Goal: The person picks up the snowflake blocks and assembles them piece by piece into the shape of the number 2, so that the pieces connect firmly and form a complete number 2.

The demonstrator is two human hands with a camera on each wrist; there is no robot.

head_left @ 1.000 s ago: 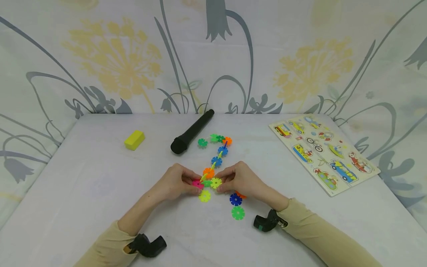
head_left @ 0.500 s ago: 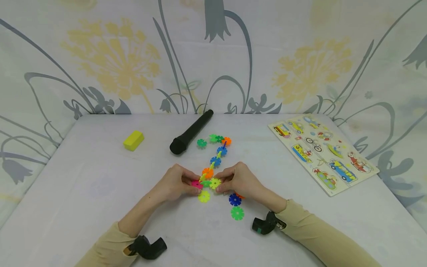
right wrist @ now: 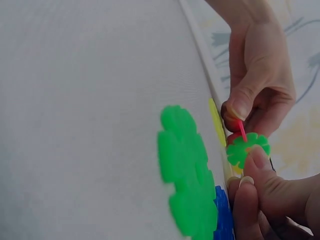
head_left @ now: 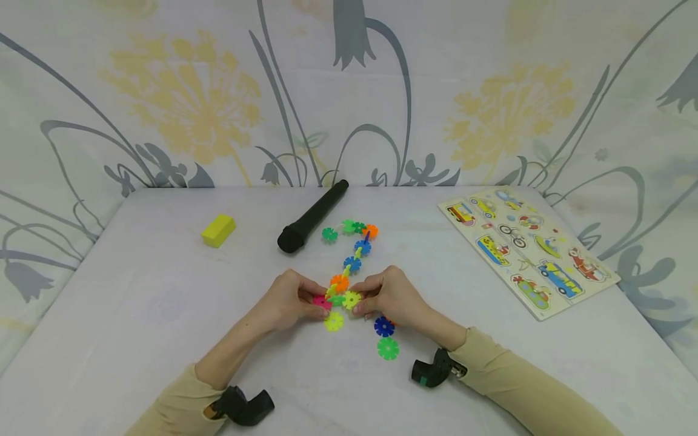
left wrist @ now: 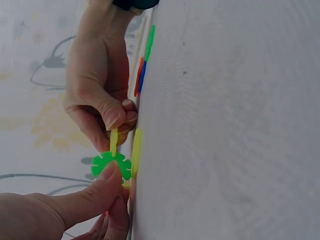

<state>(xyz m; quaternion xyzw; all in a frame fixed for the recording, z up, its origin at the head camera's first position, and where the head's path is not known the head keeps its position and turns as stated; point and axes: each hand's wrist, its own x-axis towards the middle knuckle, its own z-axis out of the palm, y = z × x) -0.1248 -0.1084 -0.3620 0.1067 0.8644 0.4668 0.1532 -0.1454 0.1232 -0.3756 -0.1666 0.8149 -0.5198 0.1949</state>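
Note:
My left hand [head_left: 285, 301] pinches a pink snowflake disc [head_left: 322, 302] at the near end of a chain of slotted plastic discs. From the other side my right hand [head_left: 394, 298] pinches a yellow disc [head_left: 351, 300]. Between them sits a green disc [left wrist: 106, 164], joined to both; in the right wrist view the pink disc stands edge-on in its slot. Away from me the chain runs through an orange disc [head_left: 339, 283] and blue discs [head_left: 352, 264], then bends left to a green end disc [head_left: 329, 234]. A loose yellow disc [head_left: 334, 321] lies just in front of the hands.
By my right wrist lie a dark blue disc [head_left: 384, 327], a green disc [head_left: 388, 348] and a partly hidden orange one. A black microphone [head_left: 311, 219] lies behind the chain. A yellow block [head_left: 218, 231] is at left, a vehicle puzzle board [head_left: 526, 248] at right.
Both hands keep their grip on the discs and stay nearly in place. The whole view has shifted only slightly.

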